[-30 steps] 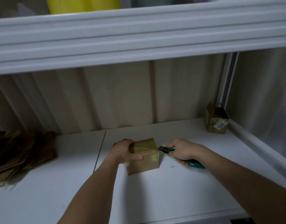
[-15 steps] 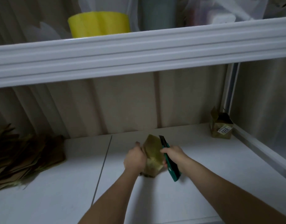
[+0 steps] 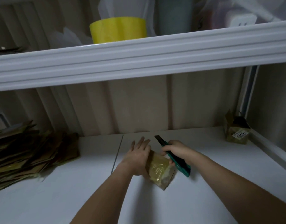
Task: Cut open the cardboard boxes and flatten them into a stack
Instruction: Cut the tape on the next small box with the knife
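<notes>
Upper shelf (image 3: 139, 57) across the top of the frame, bearing a yellow tape roll (image 3: 118, 29). White table (image 3: 203, 199) below. At left, a stack of flattened cardboard (image 3: 31, 152). At far right, an opened box (image 3: 236, 131), dark inside, contents unclear, labelled. Lower centre: small cardboard box (image 3: 160, 170), brown, glossy with tape, tilted. Left hand (image 3: 137, 156) flat against it, fingers straight, grip released. Right hand (image 3: 174, 150) grasping a green box cutter (image 3: 174, 157), also touching the box.
</notes>
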